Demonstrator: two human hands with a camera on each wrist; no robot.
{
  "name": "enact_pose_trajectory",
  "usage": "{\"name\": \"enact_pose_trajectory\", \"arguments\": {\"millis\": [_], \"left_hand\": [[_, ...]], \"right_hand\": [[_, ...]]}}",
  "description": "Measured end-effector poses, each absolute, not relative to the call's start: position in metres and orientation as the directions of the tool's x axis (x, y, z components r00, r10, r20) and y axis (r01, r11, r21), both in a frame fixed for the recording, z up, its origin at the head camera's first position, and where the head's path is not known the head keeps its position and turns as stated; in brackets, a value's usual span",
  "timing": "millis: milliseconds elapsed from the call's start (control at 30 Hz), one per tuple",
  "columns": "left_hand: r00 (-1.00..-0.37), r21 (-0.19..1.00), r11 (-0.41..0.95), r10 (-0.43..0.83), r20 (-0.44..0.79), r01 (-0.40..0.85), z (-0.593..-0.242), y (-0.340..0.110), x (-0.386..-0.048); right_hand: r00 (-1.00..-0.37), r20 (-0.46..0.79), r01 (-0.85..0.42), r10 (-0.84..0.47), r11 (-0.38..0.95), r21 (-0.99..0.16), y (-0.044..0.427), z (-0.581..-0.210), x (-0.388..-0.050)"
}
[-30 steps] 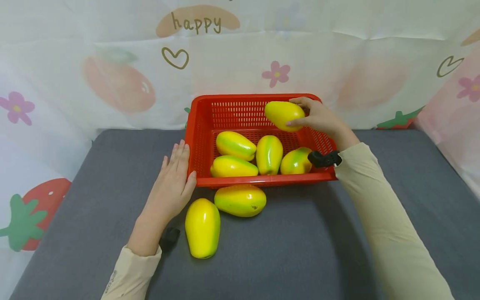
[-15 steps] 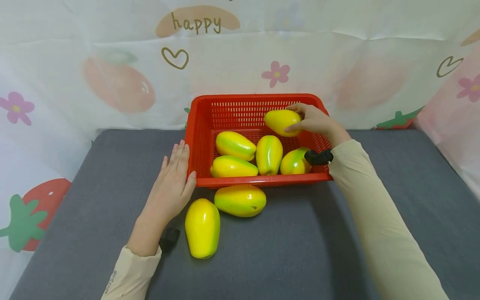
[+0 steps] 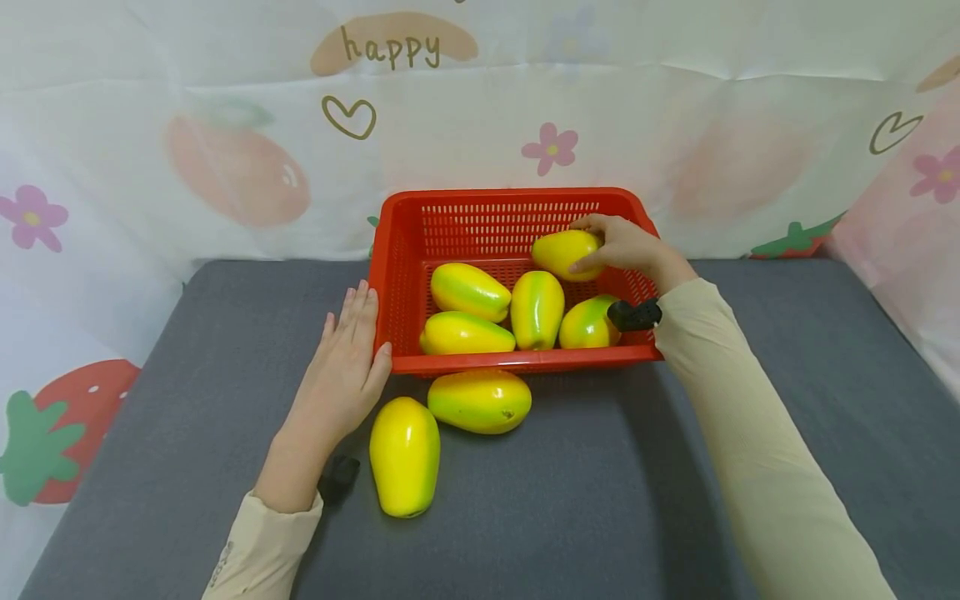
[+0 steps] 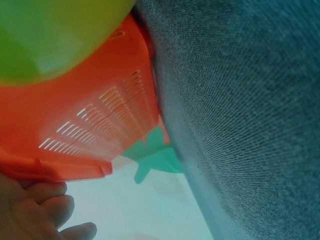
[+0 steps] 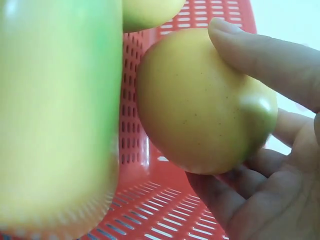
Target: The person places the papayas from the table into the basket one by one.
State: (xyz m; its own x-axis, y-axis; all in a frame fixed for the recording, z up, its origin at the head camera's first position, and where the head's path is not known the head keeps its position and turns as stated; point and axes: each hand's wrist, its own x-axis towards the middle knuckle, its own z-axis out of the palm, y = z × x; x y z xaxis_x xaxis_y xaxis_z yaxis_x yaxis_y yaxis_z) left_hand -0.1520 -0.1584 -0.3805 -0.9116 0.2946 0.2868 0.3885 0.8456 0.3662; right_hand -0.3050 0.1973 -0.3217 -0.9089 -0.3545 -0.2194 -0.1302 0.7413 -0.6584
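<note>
My right hand (image 3: pixel 628 250) holds a yellow papaya (image 3: pixel 564 253) low inside the red basket (image 3: pixel 517 362), near its back right corner. In the right wrist view the thumb lies over this papaya (image 5: pixel 200 102) and the other fingers reach beneath and behind it. Several more yellow-green papayas lie in the basket, among them an upright one (image 3: pixel 537 310) in the middle and one (image 3: pixel 589 323) partly behind the right wrist strap. Flat against the basket's left side rests my left hand (image 3: pixel 337 367), fingers straight along the rim; the left wrist view shows its fingertips (image 4: pixel 57 209) touching the rim.
Two papayas lie outside on the grey cloth: one (image 3: pixel 480 402) crosswise at the basket's front wall, another (image 3: pixel 405 457) lengthwise nearer me. A printed curtain (image 3: pixel 480 125) hangs right behind the basket. Black wrist cameras (image 3: pixel 634 316) sit at both wrists.
My right hand has lowered the papaya from near the basket's back rim toward its floor, still holding it. The left hand keeps its place at the basket's side.
</note>
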Motion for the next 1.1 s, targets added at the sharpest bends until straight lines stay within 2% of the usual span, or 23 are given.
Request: {"name": "enact_pose_trajectory", "arguments": {"millis": [400,700,1100], "left_hand": [[-0.913,0.372,0.844,0.292,0.285,0.386,-0.381,-0.159,-0.153],[-0.913,0.37,0.845,0.292,0.284,0.385,-0.381,-0.159,-0.153],[-0.911,0.37,0.844,0.29,0.295,0.389,-0.382,-0.159,-0.155]], "right_hand": [[-0.925,-0.18,-0.125,-0.334,0.716,-0.687,0.197,-0.318,-0.303],[-0.938,-0.091,-0.164,-0.336,0.658,-0.735,0.196,-0.313,-0.3],[-0.932,-0.001,-0.23,-0.362,0.595,-0.77,0.19,-0.294,-0.277]]}}
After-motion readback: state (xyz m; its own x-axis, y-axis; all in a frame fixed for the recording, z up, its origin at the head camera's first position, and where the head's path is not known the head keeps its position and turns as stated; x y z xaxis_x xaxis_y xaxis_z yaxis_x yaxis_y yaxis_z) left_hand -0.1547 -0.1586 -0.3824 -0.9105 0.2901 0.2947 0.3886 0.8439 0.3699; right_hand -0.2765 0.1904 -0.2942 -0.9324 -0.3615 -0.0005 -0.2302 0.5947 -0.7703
